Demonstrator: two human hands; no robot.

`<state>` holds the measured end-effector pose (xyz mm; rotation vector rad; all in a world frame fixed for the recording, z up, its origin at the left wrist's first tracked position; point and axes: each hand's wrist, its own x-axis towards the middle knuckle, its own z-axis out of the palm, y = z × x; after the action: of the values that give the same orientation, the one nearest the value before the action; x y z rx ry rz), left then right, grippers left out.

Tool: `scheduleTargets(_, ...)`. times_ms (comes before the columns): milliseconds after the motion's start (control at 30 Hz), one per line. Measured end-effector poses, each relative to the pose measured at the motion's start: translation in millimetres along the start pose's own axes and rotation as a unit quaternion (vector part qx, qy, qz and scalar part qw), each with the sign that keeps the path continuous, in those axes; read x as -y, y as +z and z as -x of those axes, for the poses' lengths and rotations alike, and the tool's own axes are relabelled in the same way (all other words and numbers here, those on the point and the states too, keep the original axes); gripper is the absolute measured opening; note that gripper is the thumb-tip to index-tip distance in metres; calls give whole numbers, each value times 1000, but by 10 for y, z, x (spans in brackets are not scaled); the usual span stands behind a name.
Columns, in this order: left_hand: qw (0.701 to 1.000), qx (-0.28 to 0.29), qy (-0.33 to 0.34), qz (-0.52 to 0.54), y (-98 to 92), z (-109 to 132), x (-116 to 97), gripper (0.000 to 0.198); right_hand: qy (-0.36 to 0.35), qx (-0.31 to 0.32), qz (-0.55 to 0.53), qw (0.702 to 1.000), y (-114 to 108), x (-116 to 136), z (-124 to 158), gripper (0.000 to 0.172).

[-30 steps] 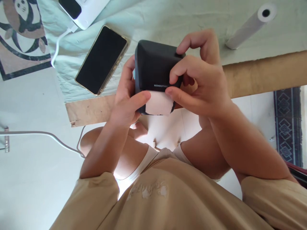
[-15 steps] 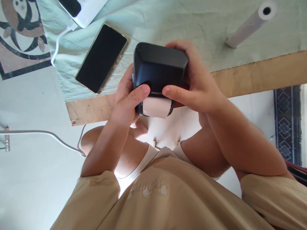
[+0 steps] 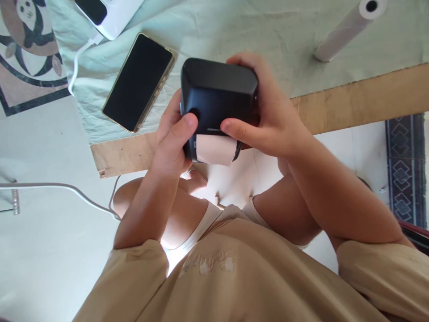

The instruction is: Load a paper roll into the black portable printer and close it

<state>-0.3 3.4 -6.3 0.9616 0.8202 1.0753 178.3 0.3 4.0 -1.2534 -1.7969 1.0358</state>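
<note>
In the head view, my left hand (image 3: 172,138) and right hand (image 3: 273,114) clasp the black device (image 3: 219,94) between them, thumbs on its face. Pale paper (image 3: 216,150) juts out below my thumbs; left of my grip lies a phone (image 3: 138,82), right, a white roll (image 3: 346,33).

A creased pale green cloth (image 3: 234,31) covers the wooden surface (image 3: 362,95) except along its near edge. On it lie a phone (image 3: 138,82) and a partly visible white device (image 3: 122,18) with its cable (image 3: 76,65); at right a white roll (image 3: 346,33) stands on end.
</note>
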Motion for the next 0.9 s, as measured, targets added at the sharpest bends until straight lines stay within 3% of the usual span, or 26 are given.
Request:
scheduleTargets(267,997,-51,-40,36,61,-17,-68,39,-90,-59,71,992,-4,77,1,55)
scheduleTargets(400,999,-17,-34,31,-14,-38,-76,32,-151,-58,70,984,18,60,-22,56)
scheduleTargets(600,998,-50,-3,44,-25,-62,-31,25,-158,-38,60,985,22,35,-28,60)
scheduleTargets(700,998,-49,-1,42,35,-49,-55,37,-162,-40,90,982,5,44,-23,59)
scheduleTargets(800,997,-18,-6,74,66,-25,-106,42,-152,-88,150,973,-10,87,-6,62)
scheduleTargets(900,998,-7,-9,69,48,-3,-125,29,-106,-166,165,966,-16,163,30,66)
